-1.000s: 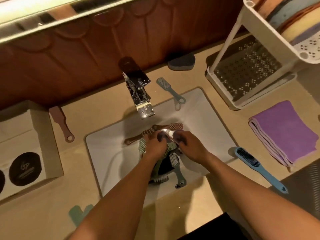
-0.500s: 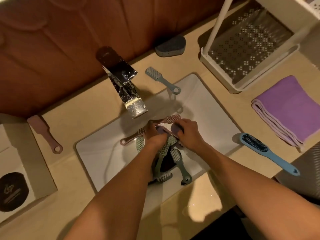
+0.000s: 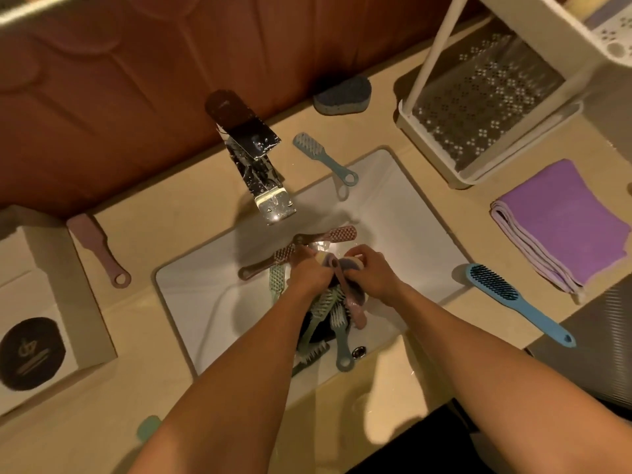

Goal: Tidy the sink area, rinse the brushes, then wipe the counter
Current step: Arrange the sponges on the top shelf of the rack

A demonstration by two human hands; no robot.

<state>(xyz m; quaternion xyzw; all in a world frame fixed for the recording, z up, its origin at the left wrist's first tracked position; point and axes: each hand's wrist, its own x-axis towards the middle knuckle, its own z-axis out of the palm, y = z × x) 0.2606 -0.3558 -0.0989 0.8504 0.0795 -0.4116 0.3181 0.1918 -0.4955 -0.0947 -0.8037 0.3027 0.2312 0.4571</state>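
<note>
Both hands work over the white sink [image 3: 403,217] under the chrome tap [image 3: 263,179]. My left hand [image 3: 309,277] grips a pink brush [image 3: 354,311] whose handle hangs down to the right. My right hand [image 3: 371,271] holds a purple sponge [image 3: 352,263] against that brush. Several more brushes lie in the basin: a pink one [image 3: 337,234] behind the hands, another pink one [image 3: 270,263], a green one [image 3: 276,282] and a blue-grey one [image 3: 343,350] near the drain. How the fingers lie is partly hidden.
On the beige counter [image 3: 178,206] lie a blue brush [image 3: 325,159] by the sink's back edge, a bigger blue brush [image 3: 513,302], a folded purple cloth [image 3: 561,220], a pink brush [image 3: 97,249], a grey sponge [image 3: 342,95], a white rack [image 3: 492,107] and a box [image 3: 44,302].
The hands have stayed over the basin, rubbing the brush; the pink brush's handle now hangs lower right. The camera has shifted a little.
</note>
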